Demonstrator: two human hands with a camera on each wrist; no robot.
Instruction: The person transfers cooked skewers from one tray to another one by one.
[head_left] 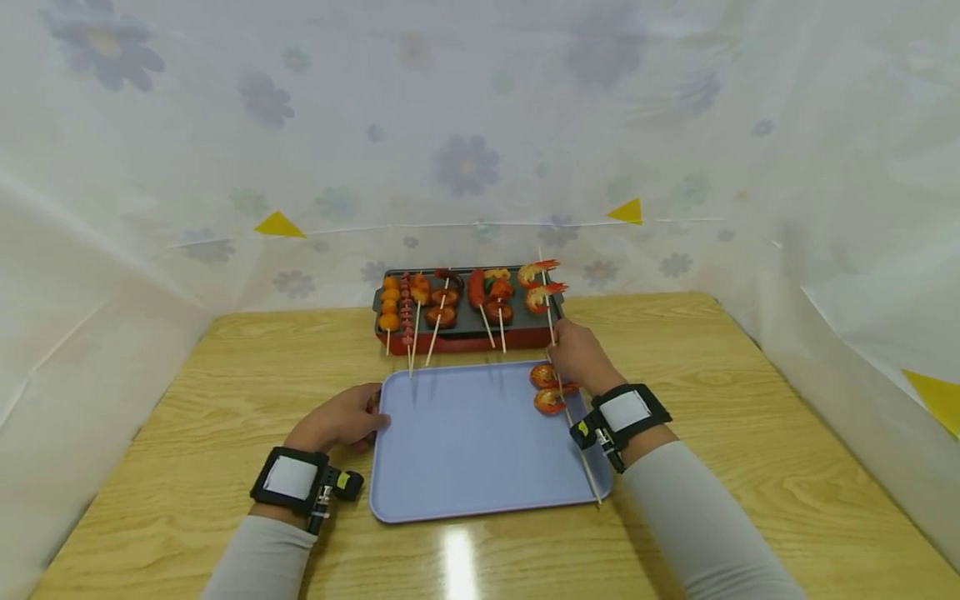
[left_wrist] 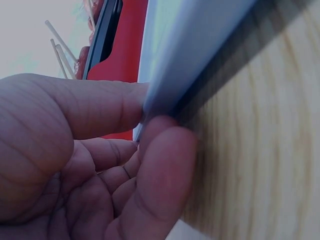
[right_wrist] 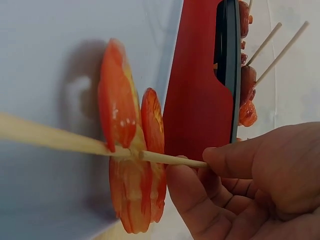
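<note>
Right hand (head_left: 581, 354) tightly pinching one thin wooden skewer (right_wrist: 55, 139) bearing two orange-red shrimp (right_wrist: 118, 100); left hand (head_left: 341, 421) pinching one rectangular pale-blue tray (head_left: 465, 450).

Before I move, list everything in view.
Table: 1, wood, foreground
Grill: 1, red-black, table's back
Tray: 1, pale blue, before the grill
Near shrimp skewer: 1, orange, over tray's right side
Far shrimp skewer: 1, orange, grill's right
Orange-ball skewer: 1, orange, grill's left
Small-piece skewer: 1, red, beside orange balls
Golden-piece skewer: 1, golden, next rightward
Brown-slice skewer: 1, brown, left of sausage
Sausage skewer: 1, red, grill's middle
Mixed skewer: 1, mostly red, beside sausage
Flowered sheeting: count unclear, white, around table
Triangles: 3, yellow, on sheeting
Wrist units: 2, black, one per side
Sleeves: 2, grey, one per side
Left hand: 1, gripping tray's left rim
Right hand: 1, pinching near shrimp skewer
</note>
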